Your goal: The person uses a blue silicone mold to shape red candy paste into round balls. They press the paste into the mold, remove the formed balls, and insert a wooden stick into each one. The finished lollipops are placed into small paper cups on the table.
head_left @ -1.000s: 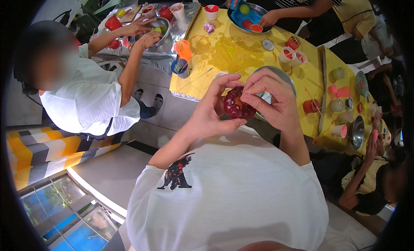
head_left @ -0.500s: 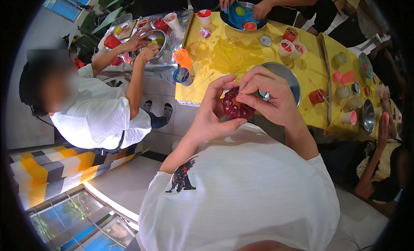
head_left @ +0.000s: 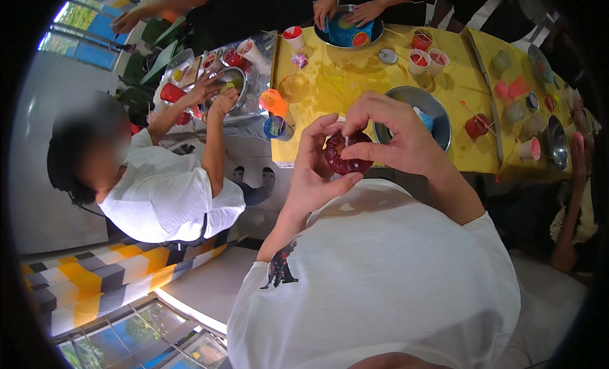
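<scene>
In front of my chest, over the near edge of the table, I hold a dark red, glossy, ribbed round piece (head_left: 342,164) shaped like a small pumpkin. My left hand (head_left: 309,175) is closed around its left side, with the fingers behind and the thumb beneath. My right hand (head_left: 399,137) reaches over its top. The right thumb and forefinger come close together at the brownish hollow in its middle. Something small and pale shows between those fingertips, too small to name. The far side of the ribbed piece is hidden by my fingers.
Beyond my right hand, a steel bowl (head_left: 444,109) holding something blue stands on the yellow-covered table (head_left: 380,77). An orange cup (head_left: 273,102) and a blue cup (head_left: 277,128) stand left. Other people work at steel bowls at the far side and the left.
The view has shifted slightly, so the surroundings sit differently. My right forefinger has lifted and bent more above the ribbed piece. At the far bowl, the other person's hands have moved.
</scene>
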The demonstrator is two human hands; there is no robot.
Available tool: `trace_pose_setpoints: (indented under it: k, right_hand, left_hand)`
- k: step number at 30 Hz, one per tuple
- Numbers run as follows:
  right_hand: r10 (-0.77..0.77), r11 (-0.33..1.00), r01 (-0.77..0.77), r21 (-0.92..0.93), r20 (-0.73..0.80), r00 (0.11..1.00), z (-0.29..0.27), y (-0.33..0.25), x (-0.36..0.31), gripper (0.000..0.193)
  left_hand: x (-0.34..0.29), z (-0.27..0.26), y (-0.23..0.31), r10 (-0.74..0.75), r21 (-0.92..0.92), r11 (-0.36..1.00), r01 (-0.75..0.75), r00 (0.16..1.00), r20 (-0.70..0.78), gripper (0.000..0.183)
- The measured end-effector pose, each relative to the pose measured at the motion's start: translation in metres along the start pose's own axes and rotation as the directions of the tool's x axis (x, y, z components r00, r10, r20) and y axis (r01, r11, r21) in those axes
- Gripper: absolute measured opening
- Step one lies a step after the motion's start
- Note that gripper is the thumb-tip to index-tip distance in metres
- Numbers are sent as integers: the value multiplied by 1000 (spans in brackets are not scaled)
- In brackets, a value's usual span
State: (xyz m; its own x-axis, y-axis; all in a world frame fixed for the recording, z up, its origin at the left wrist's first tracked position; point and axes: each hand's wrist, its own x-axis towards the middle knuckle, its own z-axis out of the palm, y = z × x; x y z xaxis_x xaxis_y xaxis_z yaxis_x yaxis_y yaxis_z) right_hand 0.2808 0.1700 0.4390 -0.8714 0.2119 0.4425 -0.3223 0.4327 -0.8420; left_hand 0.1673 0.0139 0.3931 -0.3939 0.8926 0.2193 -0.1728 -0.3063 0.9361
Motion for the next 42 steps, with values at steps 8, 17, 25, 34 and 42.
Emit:
trace_pose_setpoints:
  k: [8,17,25,34,42]
  right_hand:
    - [-120,978,168,123,-326,938,-8,3,5,28]
    - [-189,938,302,171,-477,858,0,-5,19,33]
    - [-24,777,298,554,-448,894,19,-12,17,46]
    - [364,-151,223,963,-156,918,26,1,10,50]
    - [460,-105,277,955,-201,865,6,19,-22,47]
  left_hand:
    - [27,-8,39,-62,-284,956,70,997,39,83]
    - [53,3,74,-27,-451,890,70,995,100,80]
    - [63,25,64,413,338,876,-343,896,-161,79]
    - [60,26,16,485,711,602,-364,874,36,93]
    - [74,40,17,428,714,529,-458,871,242,31]
